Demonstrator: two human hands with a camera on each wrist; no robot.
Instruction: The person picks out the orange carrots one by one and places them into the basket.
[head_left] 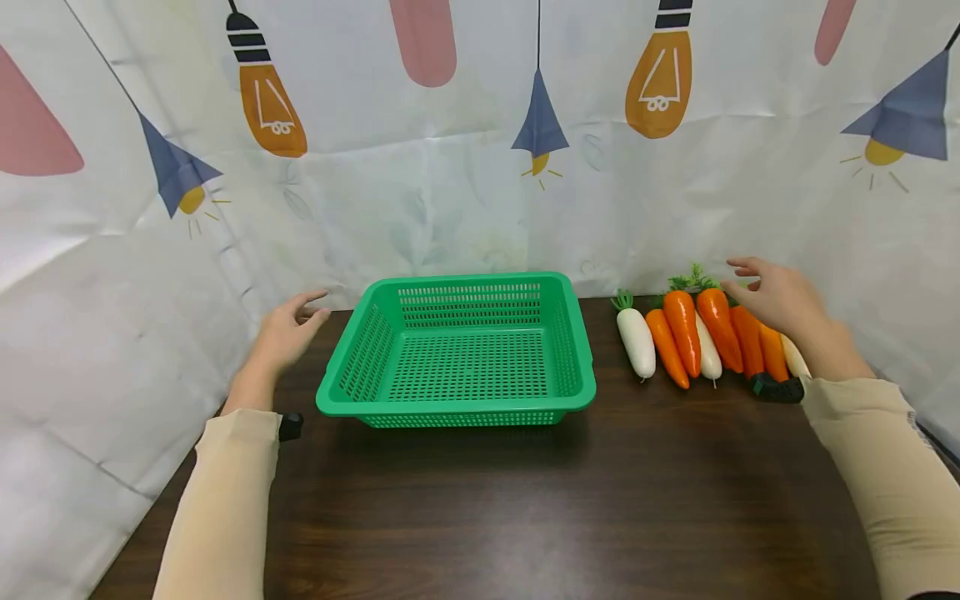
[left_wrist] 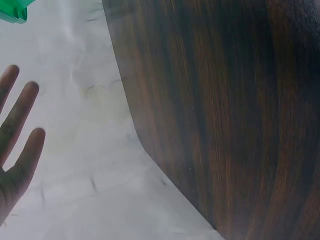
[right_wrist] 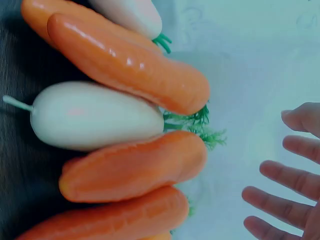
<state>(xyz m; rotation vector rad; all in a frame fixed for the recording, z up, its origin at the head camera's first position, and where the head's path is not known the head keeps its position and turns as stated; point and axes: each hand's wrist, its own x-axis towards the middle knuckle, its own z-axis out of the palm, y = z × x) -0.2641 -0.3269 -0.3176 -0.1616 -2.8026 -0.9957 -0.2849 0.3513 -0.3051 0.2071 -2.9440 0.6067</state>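
Note:
My left hand point(head_left: 283, 333) hovers to the left of a green plastic basket point(head_left: 456, 406), touching nothing, its fingers relaxed. In the left wrist view the spread fingers point(left_wrist: 31, 150) show against the white cloth. My right hand point(head_left: 783, 298) is above the right end of a row of orange carrots point(head_left: 681, 333) and white radishes point(head_left: 637, 342), holding nothing. The right wrist view shows its fingers apart, beside a white radish point(right_wrist: 97, 116) lying between carrots point(right_wrist: 135, 167). Green leafy tops stick out at the row's back. The right forearm covers part of the row.
A dark wood table point(head_left: 480, 517) carries the basket and vegetables. White cloth point(head_left: 465, 200) printed with lamps and bulbs hangs along the back and sides. Black wrist straps point(head_left: 291, 427) sit at the sleeve ends.

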